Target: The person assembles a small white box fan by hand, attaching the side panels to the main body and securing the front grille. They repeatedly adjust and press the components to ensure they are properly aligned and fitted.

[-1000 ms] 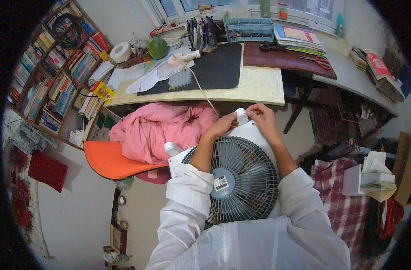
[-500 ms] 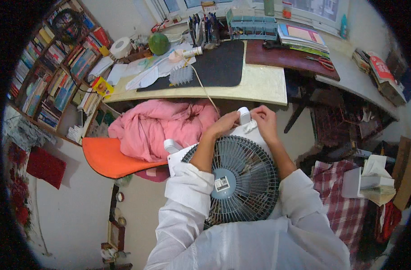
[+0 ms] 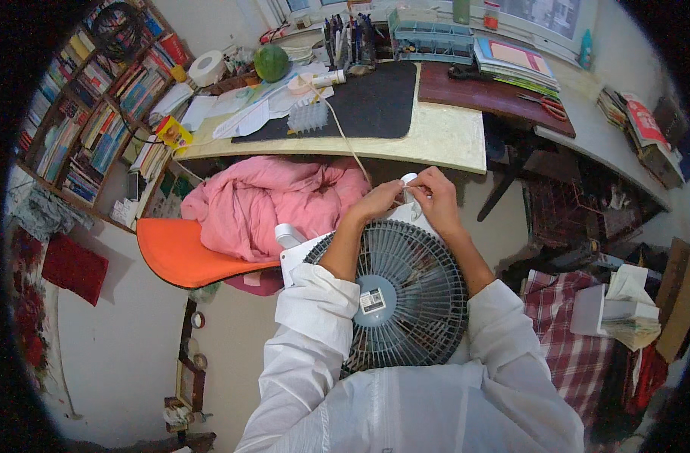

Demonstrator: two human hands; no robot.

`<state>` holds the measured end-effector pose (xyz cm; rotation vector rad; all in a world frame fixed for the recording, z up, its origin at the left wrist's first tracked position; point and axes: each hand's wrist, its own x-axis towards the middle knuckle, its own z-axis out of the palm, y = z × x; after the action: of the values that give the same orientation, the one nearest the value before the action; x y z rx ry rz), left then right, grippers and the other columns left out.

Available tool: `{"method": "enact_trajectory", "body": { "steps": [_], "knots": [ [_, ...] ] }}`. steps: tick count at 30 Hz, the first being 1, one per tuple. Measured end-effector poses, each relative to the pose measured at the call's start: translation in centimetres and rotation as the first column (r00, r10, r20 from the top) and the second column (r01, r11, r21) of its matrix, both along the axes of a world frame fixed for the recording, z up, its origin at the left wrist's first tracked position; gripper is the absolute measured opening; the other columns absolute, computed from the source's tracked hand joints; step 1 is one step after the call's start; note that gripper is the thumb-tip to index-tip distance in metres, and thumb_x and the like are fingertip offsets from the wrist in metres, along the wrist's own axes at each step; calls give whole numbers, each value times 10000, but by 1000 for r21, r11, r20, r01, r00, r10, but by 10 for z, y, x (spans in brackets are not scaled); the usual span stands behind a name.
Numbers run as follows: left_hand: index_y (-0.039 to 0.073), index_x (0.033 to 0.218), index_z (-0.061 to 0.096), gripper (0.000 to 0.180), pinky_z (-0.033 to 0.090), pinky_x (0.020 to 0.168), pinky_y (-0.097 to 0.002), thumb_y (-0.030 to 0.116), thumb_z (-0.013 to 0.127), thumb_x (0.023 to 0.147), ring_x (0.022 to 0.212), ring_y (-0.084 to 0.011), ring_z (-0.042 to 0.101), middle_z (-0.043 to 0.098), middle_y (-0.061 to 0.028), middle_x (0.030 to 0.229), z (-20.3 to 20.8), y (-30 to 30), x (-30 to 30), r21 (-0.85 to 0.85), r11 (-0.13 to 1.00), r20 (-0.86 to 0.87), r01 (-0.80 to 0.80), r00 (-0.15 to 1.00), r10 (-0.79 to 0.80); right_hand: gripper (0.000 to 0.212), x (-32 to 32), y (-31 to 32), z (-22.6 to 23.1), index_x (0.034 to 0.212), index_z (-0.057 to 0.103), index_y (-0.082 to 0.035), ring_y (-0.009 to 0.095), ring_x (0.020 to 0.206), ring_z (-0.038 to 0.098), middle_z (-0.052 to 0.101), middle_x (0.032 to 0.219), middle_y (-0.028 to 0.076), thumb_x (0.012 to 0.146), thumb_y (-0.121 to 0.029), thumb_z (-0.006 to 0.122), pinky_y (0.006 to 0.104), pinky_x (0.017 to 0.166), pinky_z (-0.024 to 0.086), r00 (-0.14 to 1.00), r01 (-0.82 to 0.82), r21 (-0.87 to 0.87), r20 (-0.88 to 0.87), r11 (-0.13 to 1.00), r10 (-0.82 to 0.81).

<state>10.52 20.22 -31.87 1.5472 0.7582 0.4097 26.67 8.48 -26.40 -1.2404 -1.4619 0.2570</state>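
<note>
A round fan with a dark blue-grey grille (image 3: 405, 294) lies across my lap, grille upward, with a white base under it. My left hand (image 3: 377, 202) and my right hand (image 3: 434, 198) meet just beyond the fan's far rim. Between their fingertips they pinch a small white part (image 3: 409, 180). A thin pale cord (image 3: 347, 140) runs from there up onto the desk. Both forearms lie over the grille, sleeves of a white shirt rolled to the elbow.
A pink cloth (image 3: 273, 200) is heaped on an orange seat (image 3: 183, 253) to my left. Ahead stands a desk (image 3: 451, 140) with a black mat, papers, pens and a green ball. Bookshelves (image 3: 88, 128) fill the left; a chequered cloth (image 3: 568, 332) and papers lie right.
Both hands stay at the fan's far rim on the small white part. The view has shifted slightly; the fingers have closed in a little more around the part.
</note>
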Motion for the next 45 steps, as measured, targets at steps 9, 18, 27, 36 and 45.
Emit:
{"method": "enact_trajectory", "body": {
  "steps": [9,18,27,36,45],
  "knots": [
    [-33,1167,649,507,518,833,-387,376,353,1120,945,-224,638,694,-127,1080,13,3,2,99,994,-111,38,993,-27,116,22,0,-34,928,728,2,185,751,671,682,912,101,834,-6,796,305,676,544,944,199,-102,-245,975,-219],
    [32,1218,652,487,514,831,-361,426,388,1106,920,-188,622,692,-76,1084,-7,10,2,199,975,-90,100,992,-84,122,-2,-7,2,947,690,5,221,778,657,605,908,101,855,17,770,324,668,536,996,17,68,88,998,-23],
    [37,1163,661,460,481,780,-364,399,383,1099,892,-174,584,682,-52,1021,1,5,-7,351,932,-164,91,986,-34,107,-9,-2,-1,947,702,-20,277,785,657,606,922,101,868,-46,770,386,660,536,958,-35,135,288,990,-6],
    [-29,1106,679,529,509,852,-449,374,335,1111,952,-269,663,729,-151,1040,29,-17,11,250,968,-100,24,995,1,55,6,-8,-15,917,716,-78,274,895,667,607,903,81,875,-78,752,413,719,558,863,-35,94,506,995,-17],
    [-14,1112,675,547,487,777,-374,403,323,1136,842,-183,590,695,-76,990,-14,6,-3,25,999,-57,-35,998,36,109,-1,-15,-21,942,763,-112,297,927,674,663,967,75,883,-204,756,445,768,573,868,5,-59,497,998,25]
  ]
}}
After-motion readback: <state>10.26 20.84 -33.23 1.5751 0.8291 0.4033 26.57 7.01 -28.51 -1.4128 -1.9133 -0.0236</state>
